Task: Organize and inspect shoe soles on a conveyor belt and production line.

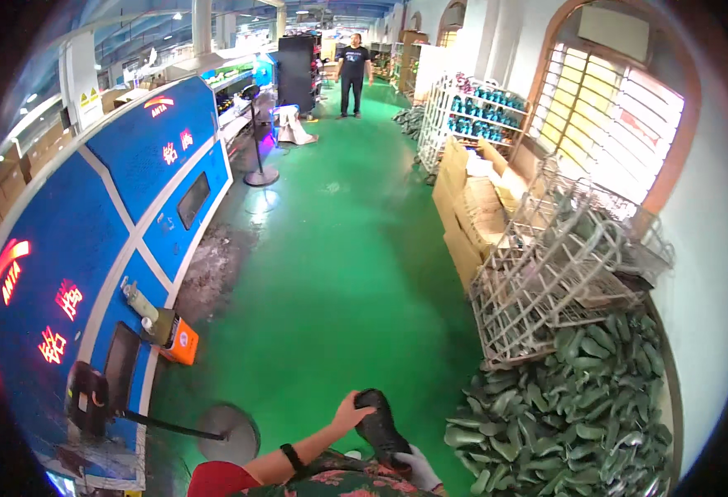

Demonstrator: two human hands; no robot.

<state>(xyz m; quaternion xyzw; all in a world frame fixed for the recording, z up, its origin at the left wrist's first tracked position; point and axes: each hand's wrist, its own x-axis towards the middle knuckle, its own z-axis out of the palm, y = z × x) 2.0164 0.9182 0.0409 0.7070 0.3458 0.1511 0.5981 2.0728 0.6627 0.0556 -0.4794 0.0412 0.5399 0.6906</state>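
Note:
A long black shoe sole (378, 427) is held at a slant in front of my body, at the lower middle of the view. My left hand (352, 411), bare and with a black band at the wrist, grips its far end, fingers wrapped over the edge. At the near end my right hand (419, 470), in a pale glove, is closed around the sole. Part of the right hand's fingers is hidden behind it.
Dark green sole-shaped pieces (546, 422) lie heaped at the right, beside a metal wire cart (538, 290) and cardboard boxes (472, 199). Blue machines (153, 141) line the left, with a round stand base (230, 432) nearby. A person (352, 70) stands far down the green aisle.

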